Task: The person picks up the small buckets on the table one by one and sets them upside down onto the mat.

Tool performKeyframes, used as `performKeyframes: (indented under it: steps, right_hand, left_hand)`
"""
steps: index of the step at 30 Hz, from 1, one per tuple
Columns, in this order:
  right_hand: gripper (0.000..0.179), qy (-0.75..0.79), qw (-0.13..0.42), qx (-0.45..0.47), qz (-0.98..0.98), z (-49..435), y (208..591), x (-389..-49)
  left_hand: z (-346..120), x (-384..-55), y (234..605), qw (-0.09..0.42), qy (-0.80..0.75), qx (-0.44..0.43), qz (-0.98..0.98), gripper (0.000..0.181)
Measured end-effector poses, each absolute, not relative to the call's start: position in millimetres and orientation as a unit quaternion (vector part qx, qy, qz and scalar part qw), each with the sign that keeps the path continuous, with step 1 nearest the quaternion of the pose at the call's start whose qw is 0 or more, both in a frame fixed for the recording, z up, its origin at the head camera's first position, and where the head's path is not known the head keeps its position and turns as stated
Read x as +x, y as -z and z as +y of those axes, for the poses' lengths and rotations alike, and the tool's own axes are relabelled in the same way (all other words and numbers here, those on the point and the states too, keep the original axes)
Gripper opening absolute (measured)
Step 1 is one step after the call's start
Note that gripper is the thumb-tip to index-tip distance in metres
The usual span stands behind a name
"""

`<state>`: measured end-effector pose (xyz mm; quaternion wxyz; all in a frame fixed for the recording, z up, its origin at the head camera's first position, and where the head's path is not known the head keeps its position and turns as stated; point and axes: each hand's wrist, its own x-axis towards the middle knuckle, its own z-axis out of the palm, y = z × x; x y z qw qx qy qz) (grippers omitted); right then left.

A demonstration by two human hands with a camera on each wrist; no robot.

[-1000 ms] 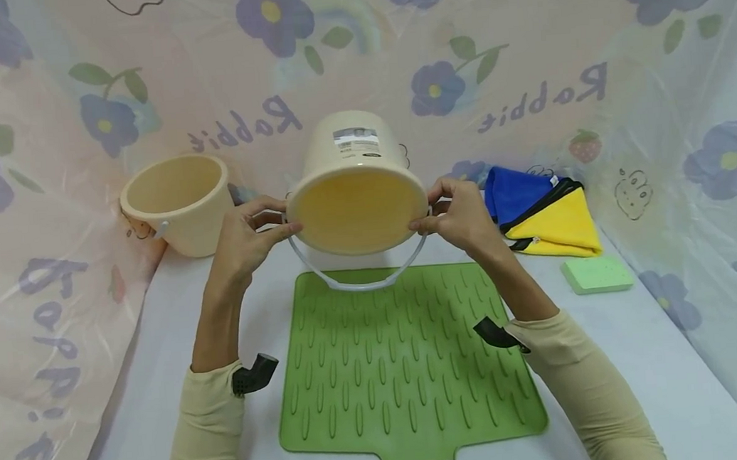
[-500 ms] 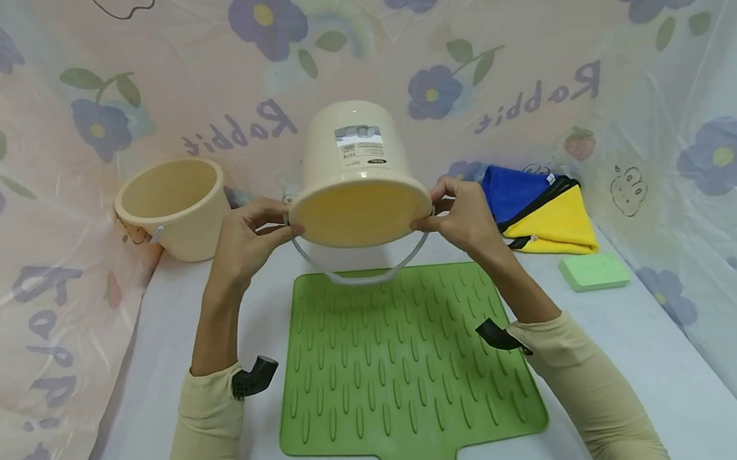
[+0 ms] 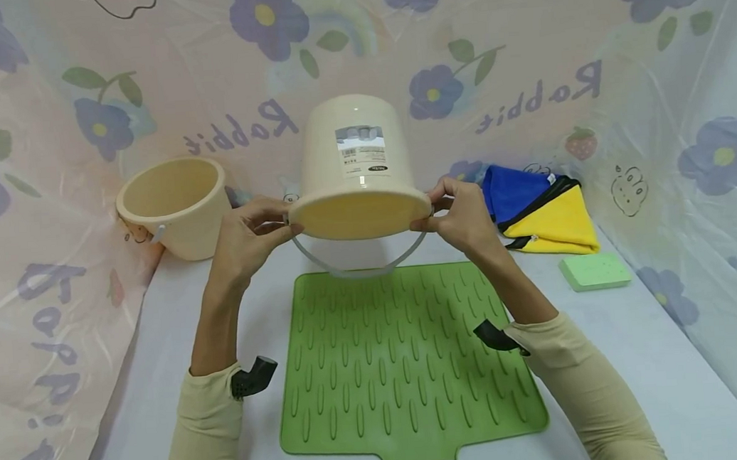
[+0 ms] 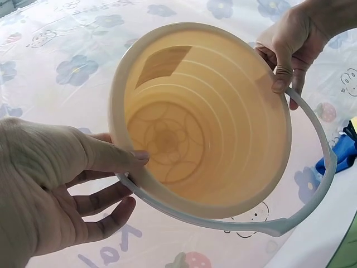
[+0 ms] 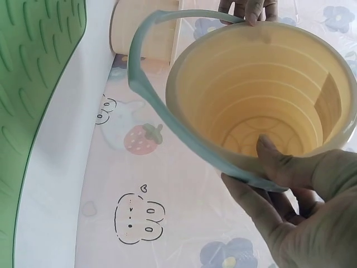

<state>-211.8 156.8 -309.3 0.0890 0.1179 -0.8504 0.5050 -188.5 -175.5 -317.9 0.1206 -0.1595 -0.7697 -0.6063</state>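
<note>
A cream plastic bucket [image 3: 330,147] is held up by both hands above the far end of the green mat, tipped bottom-up with its mouth facing down and toward me. My left hand [image 3: 247,238] pinches the rim at the left, thumb inside the mouth, as the left wrist view shows. On the opposite side my right hand [image 3: 460,216] pinches the rim the same way, its thumb [image 5: 273,156] over the edge. The pale handle [image 4: 273,226] hangs down from the rim between the hands. Ridged rings line the bucket's inner wall [image 4: 223,128], and a printed label [image 3: 363,148] is on its outside.
A ridged green mat [image 3: 410,369] lies on the white table. At the back left stands a second cream bucket [image 3: 204,220], upright. Folded blue and yellow cloths [image 3: 554,224] lie at the back right, with a light green sponge [image 3: 595,272] in front. A patterned curtain [image 3: 355,38] encloses the table.
The held bucket has tilted, its bottom rising and its mouth turning further down, so less of the inside shows in the head view. Both hands keep their grip on the rim.
</note>
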Motion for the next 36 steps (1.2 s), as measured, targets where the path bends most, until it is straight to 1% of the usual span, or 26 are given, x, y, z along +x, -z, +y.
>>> performKeyframes:
  steps: [6, 11, 22, 25, 32, 36]
  right_hand:
    - [0.033, -0.509, 0.086, 0.117, -0.848, 156.6, 309.3, -210.8]
    - [0.034, -0.515, 0.093, 0.123, -0.844, 155.1, 311.1, -209.5]
    - [0.031, -0.499, 0.103, 0.137, -0.85, 153.5, 311.7, -209.4]
    - [0.03, -0.493, 0.115, 0.146, -0.85, 153.5, 313.6, -209.6]
    - [0.032, -0.446, 0.167, 0.16, -0.864, 150.3, 316.9, -206.4]
    - [0.032, -0.433, 0.188, 0.162, -0.866, 147.1, 315.8, -203.5]
  left_hand:
    - [-175.2, -188.3, 318.6, 0.125, 0.606, -0.16, -0.769, 0.028]
    - [-174.7, -187.8, 320.3, 0.128, 0.612, -0.159, -0.764, 0.024]
    - [-172.7, -187.3, 320.7, 0.13, 0.612, -0.135, -0.768, 0.027]
    - [-172.2, -188.1, 320.6, 0.13, 0.613, -0.134, -0.768, 0.026]
    - [-171.2, -187.3, 321.7, 0.12, 0.626, -0.119, -0.762, 0.027]
    - [-171.8, -186.7, 322.4, 0.113, 0.622, -0.109, -0.767, 0.029]
